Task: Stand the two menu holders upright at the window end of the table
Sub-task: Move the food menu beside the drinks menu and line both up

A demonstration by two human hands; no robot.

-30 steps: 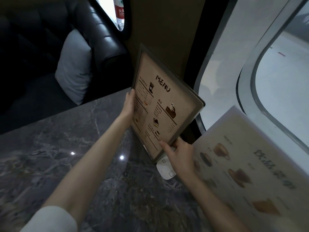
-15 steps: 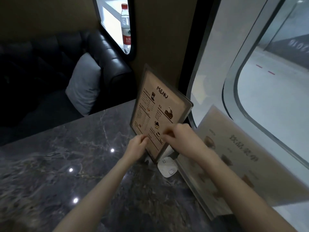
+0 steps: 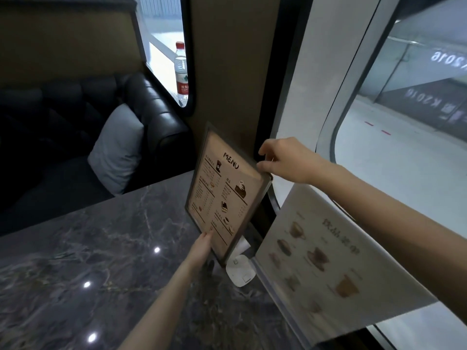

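- Over on the left, a dark sofa with a grey cushion sits behind the table. A water bottle stands on the sill above it. None of these are part of the job.
- Next comes the left hand. It is low down, at the bottom edge of the brown menu. Its fingers lie flat along that edge. I cannot tell how hard it grips.
- The brown menu stands tall, with its long side going up and down. It tips a little, its top leaning toward the wall. Its bottom looks very close to the table, but I cannot tell if it touches.
- A small white base lies on the table just beside the menu's bottom corner. I cannot see anything in it.
- The right hand is up high, at the menu's top right corner. Its fingers are curled and pinch that corner.
- So one hand is low and one is high. I think they need to set the menu down straight.
- Far right, the pale drinks menu leans by the window. No hand is on it. The right arm is nearer to it.
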